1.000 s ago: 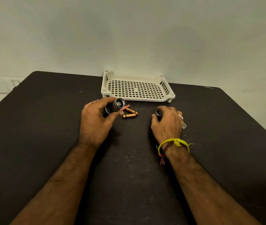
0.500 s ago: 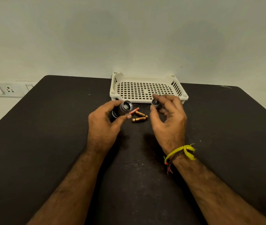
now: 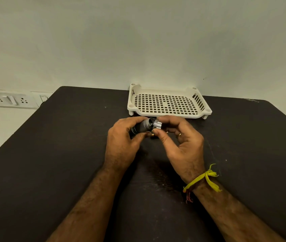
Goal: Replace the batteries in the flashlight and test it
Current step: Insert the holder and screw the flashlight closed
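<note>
My left hand (image 3: 121, 145) grips a short dark flashlight body (image 3: 141, 127) with a silver rim, its open end turned to the right. Between thumb and fingertips of my right hand (image 3: 182, 144) sits a small silver ribbed end cap (image 3: 156, 124), held right at that open end and touching it. Just below the two parts, a copper-coloured battery (image 3: 153, 135) peeks out on the table; the other batteries are hidden behind my fingers.
A white perforated plastic tray (image 3: 169, 115) stands just beyond my hands, against the wall. The dark table (image 3: 51, 163) stretches out on all sides. A wall socket panel (image 3: 10, 100) sits at the far left, off the table's edge.
My right hand lifted the end cap off the table and carried it leftward to the flashlight's open end. The left hand kept its hold; the batteries are now mostly covered.
</note>
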